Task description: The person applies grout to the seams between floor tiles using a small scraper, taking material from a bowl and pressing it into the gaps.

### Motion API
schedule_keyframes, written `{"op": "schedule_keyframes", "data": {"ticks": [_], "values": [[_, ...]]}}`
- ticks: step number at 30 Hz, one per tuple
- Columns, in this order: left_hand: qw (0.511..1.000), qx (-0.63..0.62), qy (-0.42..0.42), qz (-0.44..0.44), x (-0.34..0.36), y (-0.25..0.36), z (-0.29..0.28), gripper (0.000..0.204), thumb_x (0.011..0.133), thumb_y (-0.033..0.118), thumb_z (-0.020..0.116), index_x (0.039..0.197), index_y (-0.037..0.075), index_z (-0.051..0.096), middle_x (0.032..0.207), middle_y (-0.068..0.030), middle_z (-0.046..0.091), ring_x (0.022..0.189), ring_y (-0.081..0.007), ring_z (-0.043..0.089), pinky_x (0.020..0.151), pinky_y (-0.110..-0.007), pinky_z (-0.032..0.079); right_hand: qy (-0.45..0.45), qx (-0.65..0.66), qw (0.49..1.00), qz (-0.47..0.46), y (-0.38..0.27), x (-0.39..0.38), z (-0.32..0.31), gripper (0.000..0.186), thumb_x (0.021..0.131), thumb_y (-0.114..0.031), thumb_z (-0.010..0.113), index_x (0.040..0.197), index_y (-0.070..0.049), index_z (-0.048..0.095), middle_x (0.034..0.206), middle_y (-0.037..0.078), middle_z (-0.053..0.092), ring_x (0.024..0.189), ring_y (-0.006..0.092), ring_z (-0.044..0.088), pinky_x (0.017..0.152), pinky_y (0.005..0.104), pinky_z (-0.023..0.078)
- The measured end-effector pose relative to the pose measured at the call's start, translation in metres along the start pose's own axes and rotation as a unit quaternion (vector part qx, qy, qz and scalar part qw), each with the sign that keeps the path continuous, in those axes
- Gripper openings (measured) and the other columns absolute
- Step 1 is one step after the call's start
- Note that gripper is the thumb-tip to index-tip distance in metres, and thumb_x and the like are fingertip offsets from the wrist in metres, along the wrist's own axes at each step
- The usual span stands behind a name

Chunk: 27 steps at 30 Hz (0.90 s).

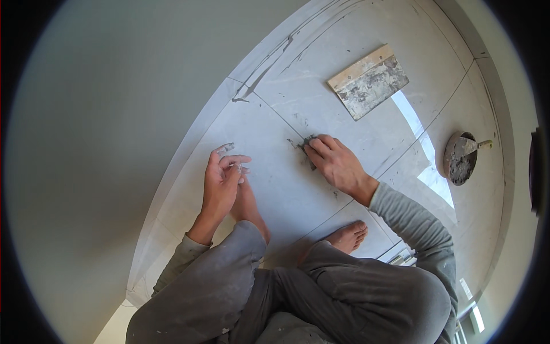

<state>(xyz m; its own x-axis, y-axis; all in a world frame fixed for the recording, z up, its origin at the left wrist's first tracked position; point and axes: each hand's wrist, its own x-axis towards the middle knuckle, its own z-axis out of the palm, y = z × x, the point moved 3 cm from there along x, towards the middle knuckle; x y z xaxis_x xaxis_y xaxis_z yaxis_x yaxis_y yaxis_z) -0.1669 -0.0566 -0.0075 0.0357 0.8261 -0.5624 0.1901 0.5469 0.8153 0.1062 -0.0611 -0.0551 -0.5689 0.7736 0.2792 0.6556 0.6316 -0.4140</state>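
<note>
On the tiled floor (269, 183), head view: right hand (337, 165), fingers closed over a dark wad (310, 150) at the tile joint (279, 116); left hand (223, 179) apparently empty, half-curled, fingers parted; light, even pressure along the joint would probably serve best

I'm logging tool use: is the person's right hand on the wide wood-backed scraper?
No, the right hand has its fingers on a dark lump at the floor, while the scraper lies apart from it.
</note>
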Motion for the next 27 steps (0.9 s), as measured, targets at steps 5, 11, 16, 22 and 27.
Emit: {"op": "schedule_keyframes", "data": {"ticks": [5,11,16,22,27], "values": [[1.000,-0.001,0.022,-0.008,-0.006,-0.001,-0.007,0.041,0.101,-0.003,0.048,0.140,-0.004,0.037,0.117,-0.0150,0.068,0.090,-0.0134,0.064,0.081,-0.027,0.053,-0.245,0.092,0.960,0.097,-0.004,-0.008,-0.017,0.015,0.084,-0.011,0.062,0.094,-0.002,0.068,0.103,0.010,0.061,0.102,0.0278,0.058,0.090,0.0378,0.053],[1.000,0.017,-0.006,-0.012,-0.003,0.005,0.009,0.040,0.101,-0.003,0.048,0.139,-0.005,0.037,0.117,-0.0154,0.068,0.095,-0.0157,0.066,0.082,-0.027,0.052,-0.025,0.062,0.998,-0.010,0.038,0.105,0.009,0.010,0.086,-0.008,0.057,0.087,-0.004,0.066,0.099,0.010,0.062,0.097,0.0280,0.061,0.087,0.0381,0.053],[1.000,0.007,-0.006,0.012,-0.002,0.005,0.007,0.042,0.102,0.001,0.049,0.144,0.003,0.039,0.121,-0.0149,0.068,0.096,-0.0136,0.063,0.080,-0.025,0.050,-0.110,0.030,0.992,-0.054,0.020,0.072,0.014,0.010,0.087,-0.011,0.056,0.086,-0.005,0.065,0.097,0.008,0.061,0.097,0.0264,0.061,0.086,0.0365,0.053],[1.000,-0.012,-0.025,-0.001,0.002,0.003,0.009,0.041,0.102,0.000,0.048,0.142,0.001,0.038,0.120,-0.0154,0.068,0.095,-0.0161,0.064,0.082,-0.027,0.051,-0.213,0.047,0.976,0.001,-0.007,-0.049,-0.035,0.010,0.088,-0.010,0.056,0.083,-0.005,0.063,0.096,0.009,0.060,0.096,0.0253,0.061,0.084,0.0363,0.055],[1.000,0.002,-0.030,-0.004,0.006,0.002,0.004,0.039,0.103,0.000,0.049,0.140,-0.001,0.038,0.120,-0.0149,0.068,0.096,-0.0175,0.065,0.085,-0.030,0.051,-0.204,0.145,0.958,0.142,-0.010,-0.047,-0.047,0.015,0.087,-0.004,0.056,0.096,-0.001,0.066,0.098,0.011,0.060,0.097,0.0291,0.060,0.087,0.0386,0.054]]}}
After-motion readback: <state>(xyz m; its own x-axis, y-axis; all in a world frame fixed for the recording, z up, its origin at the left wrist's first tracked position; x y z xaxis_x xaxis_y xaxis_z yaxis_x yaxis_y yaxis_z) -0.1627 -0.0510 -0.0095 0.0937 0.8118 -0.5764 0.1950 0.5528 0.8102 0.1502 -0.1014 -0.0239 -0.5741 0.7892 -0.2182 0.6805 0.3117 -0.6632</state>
